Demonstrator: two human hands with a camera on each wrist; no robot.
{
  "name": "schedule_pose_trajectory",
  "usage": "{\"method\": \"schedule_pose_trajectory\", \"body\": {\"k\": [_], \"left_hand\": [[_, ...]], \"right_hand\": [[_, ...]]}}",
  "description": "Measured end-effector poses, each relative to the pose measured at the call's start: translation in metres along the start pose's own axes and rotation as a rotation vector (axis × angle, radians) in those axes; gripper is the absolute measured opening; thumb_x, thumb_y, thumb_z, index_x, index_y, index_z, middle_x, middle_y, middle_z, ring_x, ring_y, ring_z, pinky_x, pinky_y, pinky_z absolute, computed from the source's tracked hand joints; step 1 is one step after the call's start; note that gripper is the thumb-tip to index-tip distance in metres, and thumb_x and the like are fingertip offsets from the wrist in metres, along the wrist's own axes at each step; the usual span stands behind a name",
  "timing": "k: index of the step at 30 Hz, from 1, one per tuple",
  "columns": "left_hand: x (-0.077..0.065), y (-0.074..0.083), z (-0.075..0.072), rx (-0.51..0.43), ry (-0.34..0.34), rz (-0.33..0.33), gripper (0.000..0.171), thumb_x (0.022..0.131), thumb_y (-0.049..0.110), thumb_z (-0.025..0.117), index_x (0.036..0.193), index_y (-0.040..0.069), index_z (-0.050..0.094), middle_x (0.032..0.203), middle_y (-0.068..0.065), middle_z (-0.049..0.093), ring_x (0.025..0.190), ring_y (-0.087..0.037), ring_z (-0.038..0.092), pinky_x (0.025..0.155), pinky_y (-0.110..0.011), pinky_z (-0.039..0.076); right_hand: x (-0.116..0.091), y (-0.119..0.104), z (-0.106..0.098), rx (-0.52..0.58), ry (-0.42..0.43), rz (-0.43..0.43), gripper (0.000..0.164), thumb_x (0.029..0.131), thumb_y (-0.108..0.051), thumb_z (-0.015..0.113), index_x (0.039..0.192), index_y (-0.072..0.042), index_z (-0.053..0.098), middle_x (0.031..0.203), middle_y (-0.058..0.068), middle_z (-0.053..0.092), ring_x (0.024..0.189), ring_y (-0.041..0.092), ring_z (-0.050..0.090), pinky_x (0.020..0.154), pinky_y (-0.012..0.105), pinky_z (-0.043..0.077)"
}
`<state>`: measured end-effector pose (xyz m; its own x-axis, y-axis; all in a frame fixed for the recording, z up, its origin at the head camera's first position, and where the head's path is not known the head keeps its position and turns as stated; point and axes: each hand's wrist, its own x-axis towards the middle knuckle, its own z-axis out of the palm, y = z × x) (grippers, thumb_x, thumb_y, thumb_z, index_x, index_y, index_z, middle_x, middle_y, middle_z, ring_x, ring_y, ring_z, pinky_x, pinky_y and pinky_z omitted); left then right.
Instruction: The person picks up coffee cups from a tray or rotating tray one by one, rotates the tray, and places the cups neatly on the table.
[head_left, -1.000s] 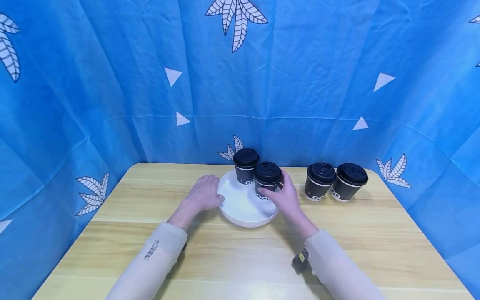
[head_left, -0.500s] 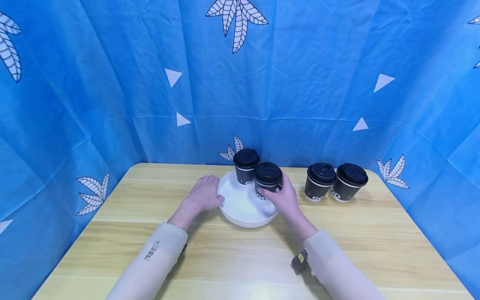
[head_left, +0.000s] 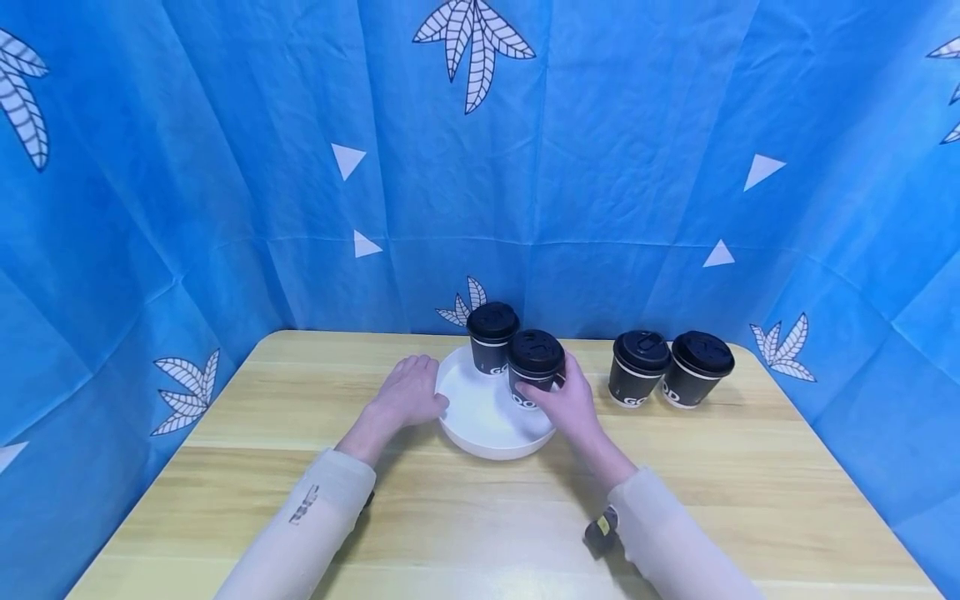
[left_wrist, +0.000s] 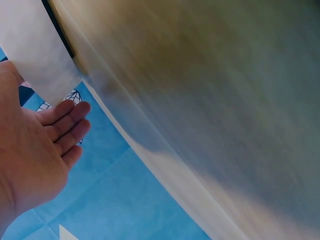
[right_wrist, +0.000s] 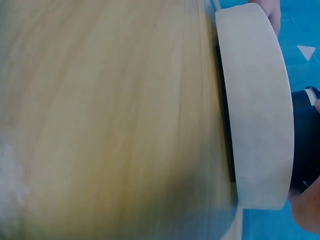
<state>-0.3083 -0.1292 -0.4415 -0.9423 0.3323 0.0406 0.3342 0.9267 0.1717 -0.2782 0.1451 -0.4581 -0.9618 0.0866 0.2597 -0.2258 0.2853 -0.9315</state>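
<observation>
A round white tray (head_left: 491, 429) with a raised rim lies on the table. My right hand (head_left: 567, 400) grips a black paper coffee cup (head_left: 531, 386) with a black lid, upright inside the tray at its right side. Behind it, in the tray, stands a second lidded coffee cup (head_left: 489, 350). At the tray's left edge is my left hand (head_left: 408, 392), its thumb right at the rim. The left wrist view shows its palm and loosely bent fingers (left_wrist: 70, 122) beside the tray wall (left_wrist: 35, 45), holding nothing. The right wrist view shows the gripped cup partly hidden by the tray.
Two more black lidded cups, one upright (head_left: 636, 379) and one leaning (head_left: 693, 379), stand close together at the back right of the wooden table (head_left: 465, 533). A blue patterned curtain (head_left: 630, 167) hangs behind and at both sides.
The head view has tipped slightly, so the scene sits a little lower in it. Both hands, the tray and the cups keep their places.
</observation>
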Motion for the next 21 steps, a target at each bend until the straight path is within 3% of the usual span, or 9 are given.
{"method": "schedule_pose_trajectory", "body": {"k": [21], "left_hand": [[-0.002,0.001,0.000,0.007,-0.009,-0.006,0.067,0.093,0.032,0.062,0.144,-0.009,0.047,0.145,-0.024,0.052,0.137,-0.040,0.043,0.124,-0.050,0.028]], "right_hand": [[-0.004,-0.014,-0.004,-0.010,0.010,-0.034,0.085,0.080,-0.015,0.089,0.150,-0.004,0.044,0.147,0.016,0.055,0.140,0.033,0.049,0.121,0.048,0.037]]}}
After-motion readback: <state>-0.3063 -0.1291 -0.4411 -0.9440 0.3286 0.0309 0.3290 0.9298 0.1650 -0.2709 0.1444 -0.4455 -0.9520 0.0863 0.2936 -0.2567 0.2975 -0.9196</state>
